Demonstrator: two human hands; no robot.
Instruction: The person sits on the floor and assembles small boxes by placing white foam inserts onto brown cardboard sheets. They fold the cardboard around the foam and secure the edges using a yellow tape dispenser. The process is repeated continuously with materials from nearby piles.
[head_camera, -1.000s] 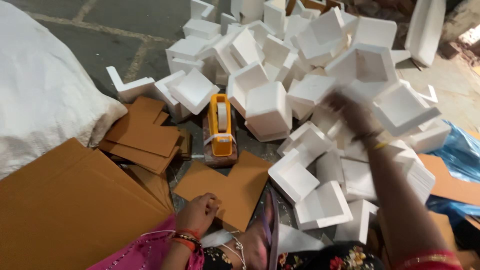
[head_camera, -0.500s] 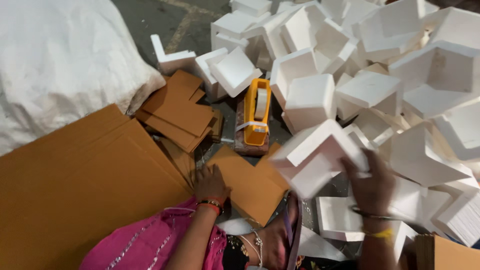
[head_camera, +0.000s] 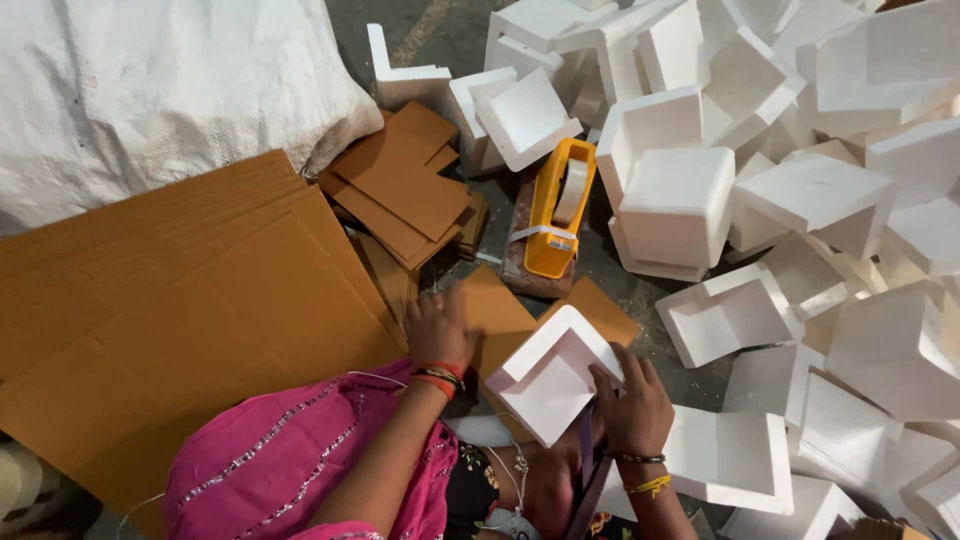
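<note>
Fingers (head_camera: 607, 377) on white foam corner piece (head_camera: 555, 375), brown card (head_camera: 500, 315) beside

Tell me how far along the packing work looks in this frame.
Early. In hand: the right hand holds one white foam corner piece over a brown cardboard sheet that the left hand presses. Left: a heap of white foam pieces; the yellow tape dispenser lies unused.
</note>
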